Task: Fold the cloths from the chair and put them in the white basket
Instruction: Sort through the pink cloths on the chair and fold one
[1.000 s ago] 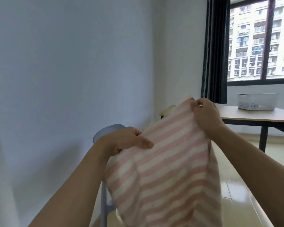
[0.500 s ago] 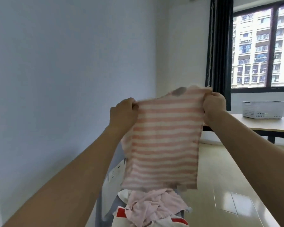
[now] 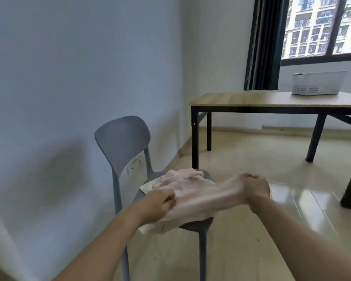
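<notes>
Item: pink striped cloth (image 3: 201, 197), blurred with motion, stretched flat between our two hands just above the grey chair (image 3: 123, 142) seat.

Left hand (image 3: 158, 203): grip curled and clamped on the cloth's near-left edge.

Right hand (image 3: 255, 189): grip closed in a fist round the cloth's right edge, out past the seat.

Item: heap of further cloths (image 3: 178, 177), pale pink and white, lying on the chair seat under and behind the stretched piece. How many pieces it holds we cannot tell.

Item: white basket (image 3: 318, 83), standing on the wooden surface (image 3: 251, 100) by the window, well apart from the chair. Nothing shows above its rim; its inside is hidden from us.

Step in hand, as we judge it: folding the striped piece, held taut and level for a crease.

Next move calls for: bringing one held edge over to meet the other, keeping the corners matched, then carrying the folded piece across to the basket. Most of the task is left.
</notes>
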`<state>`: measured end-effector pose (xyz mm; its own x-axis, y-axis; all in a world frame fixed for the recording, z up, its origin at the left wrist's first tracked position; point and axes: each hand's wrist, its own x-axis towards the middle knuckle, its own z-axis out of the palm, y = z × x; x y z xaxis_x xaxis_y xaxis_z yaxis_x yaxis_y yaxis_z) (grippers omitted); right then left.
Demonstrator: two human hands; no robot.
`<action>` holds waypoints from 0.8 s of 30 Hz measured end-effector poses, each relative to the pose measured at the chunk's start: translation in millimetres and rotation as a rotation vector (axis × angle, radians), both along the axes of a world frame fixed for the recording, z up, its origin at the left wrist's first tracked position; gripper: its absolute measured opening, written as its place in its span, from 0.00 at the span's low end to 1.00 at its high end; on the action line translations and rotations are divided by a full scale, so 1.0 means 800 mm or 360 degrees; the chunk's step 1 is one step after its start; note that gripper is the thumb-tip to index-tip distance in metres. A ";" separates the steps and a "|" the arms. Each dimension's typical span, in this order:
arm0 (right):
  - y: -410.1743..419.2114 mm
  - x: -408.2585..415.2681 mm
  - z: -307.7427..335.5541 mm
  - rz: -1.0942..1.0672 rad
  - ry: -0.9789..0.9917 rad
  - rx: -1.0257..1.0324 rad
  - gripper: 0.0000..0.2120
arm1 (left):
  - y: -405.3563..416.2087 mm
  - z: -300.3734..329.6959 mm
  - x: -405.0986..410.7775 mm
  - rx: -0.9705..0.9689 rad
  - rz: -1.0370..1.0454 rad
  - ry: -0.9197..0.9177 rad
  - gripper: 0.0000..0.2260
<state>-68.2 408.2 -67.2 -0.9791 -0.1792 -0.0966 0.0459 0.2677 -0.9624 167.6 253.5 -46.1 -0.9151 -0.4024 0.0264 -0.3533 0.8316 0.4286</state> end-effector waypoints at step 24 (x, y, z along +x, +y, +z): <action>-0.200 -0.111 -0.118 0.0393 -0.0058 0.0013 0.14 | -0.202 -0.150 -0.147 -0.0130 0.0947 0.0069 0.07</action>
<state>-156.8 248.0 -161.6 -0.9016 -0.4115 -0.1333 0.0128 0.2827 -0.9591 50.0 91.9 -165.9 -0.5307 -0.8402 0.1111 -0.7519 0.5272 0.3958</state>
